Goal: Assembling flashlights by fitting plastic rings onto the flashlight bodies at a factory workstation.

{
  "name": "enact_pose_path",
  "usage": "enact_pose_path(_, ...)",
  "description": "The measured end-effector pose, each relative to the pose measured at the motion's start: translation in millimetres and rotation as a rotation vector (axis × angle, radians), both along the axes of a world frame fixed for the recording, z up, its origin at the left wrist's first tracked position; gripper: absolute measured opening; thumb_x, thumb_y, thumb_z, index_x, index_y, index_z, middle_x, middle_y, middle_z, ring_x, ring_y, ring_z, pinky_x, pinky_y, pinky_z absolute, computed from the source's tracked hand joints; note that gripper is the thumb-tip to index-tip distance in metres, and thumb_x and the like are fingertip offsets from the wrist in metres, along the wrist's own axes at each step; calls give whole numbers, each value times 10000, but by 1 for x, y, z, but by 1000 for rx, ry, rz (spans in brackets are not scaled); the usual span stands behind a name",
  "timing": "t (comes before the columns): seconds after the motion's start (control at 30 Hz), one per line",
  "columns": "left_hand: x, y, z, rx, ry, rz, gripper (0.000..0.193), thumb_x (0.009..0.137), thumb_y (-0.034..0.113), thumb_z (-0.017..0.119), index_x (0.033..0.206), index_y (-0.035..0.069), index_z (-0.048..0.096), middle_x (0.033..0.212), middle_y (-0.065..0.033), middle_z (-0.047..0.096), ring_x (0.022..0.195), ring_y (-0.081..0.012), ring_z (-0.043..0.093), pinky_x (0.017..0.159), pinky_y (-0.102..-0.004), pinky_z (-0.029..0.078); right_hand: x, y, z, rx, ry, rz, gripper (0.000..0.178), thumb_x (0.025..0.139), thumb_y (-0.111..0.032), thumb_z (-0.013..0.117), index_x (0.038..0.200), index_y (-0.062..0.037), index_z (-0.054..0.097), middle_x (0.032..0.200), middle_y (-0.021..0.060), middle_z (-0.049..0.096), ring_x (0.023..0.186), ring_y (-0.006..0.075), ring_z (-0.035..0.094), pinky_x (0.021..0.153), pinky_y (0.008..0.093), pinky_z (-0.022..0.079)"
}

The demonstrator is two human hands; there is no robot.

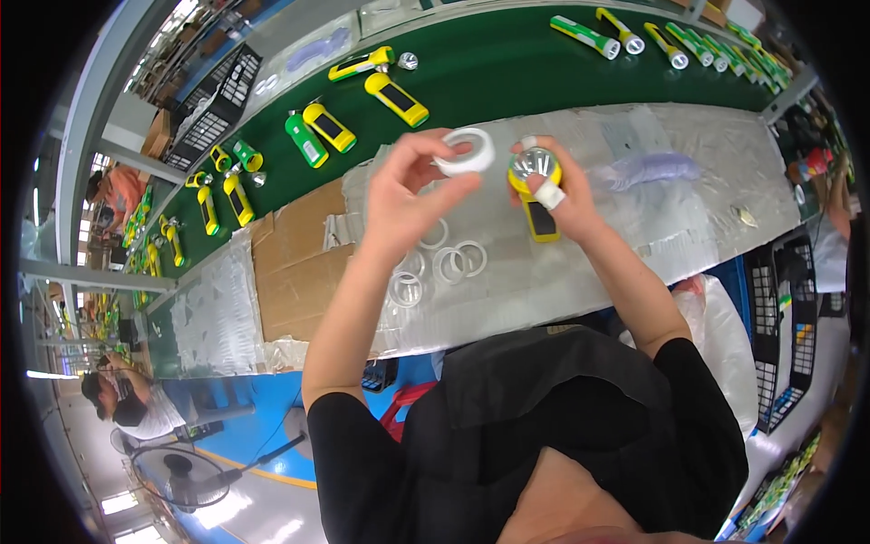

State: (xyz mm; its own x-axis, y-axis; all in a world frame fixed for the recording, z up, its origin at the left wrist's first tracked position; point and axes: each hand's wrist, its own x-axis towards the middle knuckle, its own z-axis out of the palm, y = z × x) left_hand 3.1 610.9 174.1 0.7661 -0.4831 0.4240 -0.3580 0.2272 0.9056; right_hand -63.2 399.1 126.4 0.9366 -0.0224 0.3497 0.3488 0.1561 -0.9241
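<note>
The left hand [408, 195] has its fingers closed on a white ring [465, 150], pinched at its rim just left of the yellow flashlight [536, 195]. The right hand [557, 195] has its fingers wrapped around that flashlight, reflector end up. Both are held above the plastic-covered worktop [634, 227], where 4 clear rings [435, 263] lie beneath the hands.

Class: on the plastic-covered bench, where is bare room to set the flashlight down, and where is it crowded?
Free: the plastic sheet right of the right hand, below the purple bag; also the cardboard. Crowded: the loose rings under the left hand, and the green belt.
</note>
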Motion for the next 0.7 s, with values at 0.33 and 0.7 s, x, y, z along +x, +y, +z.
enact_pose_path(0.33, -15, -39, 8, 322, -788, 214, 390, 652, 278, 875, 991, 122, 760, 1065, -58, 589, 929, -196, 568, 702, -307, 453, 6, -5, -8, -143, -183, -12, 454, 878, -252, 671, 1247, -45, 505, 1176, 58, 555, 1088, 149, 536, 934, 311, 431)
enact_pose_path(0.7, -21, -49, 20, 420, -737, 131, 394, 612, 286, 874, 958, 145, 747, 988, -57, 573, 867, -251, 556, 740, -369, 489, -3, -46, 29, -307, -327, 8, 642, 833, -308, 761, 1359, -47, 501, 1307, 107, 581, 1205, 261, 557, 1008, 390, 442)
